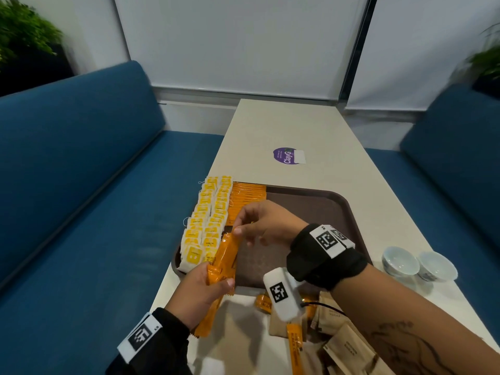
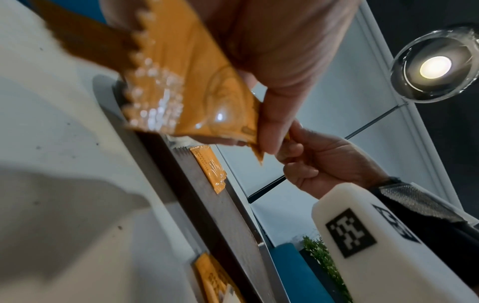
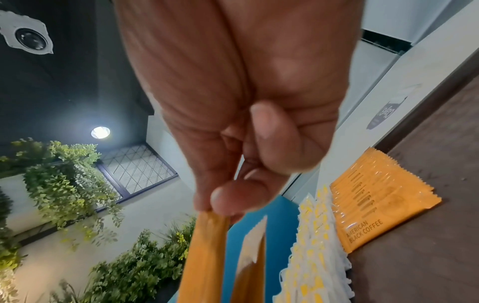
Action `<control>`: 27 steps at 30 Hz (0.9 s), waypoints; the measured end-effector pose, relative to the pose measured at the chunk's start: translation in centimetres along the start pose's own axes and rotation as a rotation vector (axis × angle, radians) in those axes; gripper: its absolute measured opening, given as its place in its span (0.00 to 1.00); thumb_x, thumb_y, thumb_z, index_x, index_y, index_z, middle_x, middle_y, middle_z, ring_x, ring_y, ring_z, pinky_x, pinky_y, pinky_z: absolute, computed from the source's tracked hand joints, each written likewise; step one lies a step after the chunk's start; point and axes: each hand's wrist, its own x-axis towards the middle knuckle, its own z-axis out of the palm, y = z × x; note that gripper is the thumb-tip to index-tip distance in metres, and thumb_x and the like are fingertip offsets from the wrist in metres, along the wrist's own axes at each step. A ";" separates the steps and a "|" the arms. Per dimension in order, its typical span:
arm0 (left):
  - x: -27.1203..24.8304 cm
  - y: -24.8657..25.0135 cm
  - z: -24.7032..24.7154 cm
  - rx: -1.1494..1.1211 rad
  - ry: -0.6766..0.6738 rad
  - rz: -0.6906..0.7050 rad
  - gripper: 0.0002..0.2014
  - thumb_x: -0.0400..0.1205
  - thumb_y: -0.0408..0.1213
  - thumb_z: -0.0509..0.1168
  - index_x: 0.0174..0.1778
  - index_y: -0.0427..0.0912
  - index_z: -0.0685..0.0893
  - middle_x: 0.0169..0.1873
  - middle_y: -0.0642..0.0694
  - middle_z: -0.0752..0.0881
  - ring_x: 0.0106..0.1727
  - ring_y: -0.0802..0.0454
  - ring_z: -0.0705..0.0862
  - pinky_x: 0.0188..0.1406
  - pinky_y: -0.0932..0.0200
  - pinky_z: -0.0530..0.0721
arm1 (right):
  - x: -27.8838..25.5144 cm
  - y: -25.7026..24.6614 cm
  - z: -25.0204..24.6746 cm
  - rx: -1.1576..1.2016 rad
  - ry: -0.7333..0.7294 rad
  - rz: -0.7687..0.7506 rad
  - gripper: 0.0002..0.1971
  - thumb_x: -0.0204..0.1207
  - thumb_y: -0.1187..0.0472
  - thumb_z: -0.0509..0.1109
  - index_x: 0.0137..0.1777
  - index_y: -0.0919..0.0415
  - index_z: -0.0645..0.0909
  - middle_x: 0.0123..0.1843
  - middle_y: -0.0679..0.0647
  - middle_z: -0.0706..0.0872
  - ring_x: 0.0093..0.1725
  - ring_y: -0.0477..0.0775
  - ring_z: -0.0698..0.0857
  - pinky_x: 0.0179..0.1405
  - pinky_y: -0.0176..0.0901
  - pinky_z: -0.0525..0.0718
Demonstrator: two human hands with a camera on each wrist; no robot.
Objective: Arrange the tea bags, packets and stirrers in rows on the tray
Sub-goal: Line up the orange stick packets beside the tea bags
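Left hand [image 1: 201, 289] grips a bunch of orange packets [image 1: 221, 262] — right hand [image 1: 266, 221] pinches its top — above the tray [image 1: 324, 204].

1. Yellow-and-white tea bags [image 1: 208, 220] lie in two overlapping rows along the brown tray's [image 1: 319, 201] left side.
2. Orange coffee packets [image 1: 247, 194] form a row beside them.
3. A held bunch of orange packets [image 1: 223, 262] slants above the tray's near-left corner.
4. Brown packets [image 1: 343, 345] lie loose on the bench.

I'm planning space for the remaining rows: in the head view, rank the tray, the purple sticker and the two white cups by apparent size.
1. tray, by far the largest.
2. The two white cups, alike in size, so not ranked against each other.
3. purple sticker, which looks smallest, though it lies farther from the camera than the cups, so this is unsure.
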 end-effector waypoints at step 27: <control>1.6 1.3 -0.7 -0.585 0.135 0.004 0.09 0.79 0.30 0.66 0.54 0.41 0.81 0.49 0.39 0.88 0.47 0.41 0.86 0.44 0.52 0.84 | -0.4 2.2 -0.2 0.491 0.061 -0.147 0.24 0.60 0.79 0.70 0.53 0.59 0.72 0.43 0.55 0.80 0.24 0.48 0.78 0.20 0.37 0.77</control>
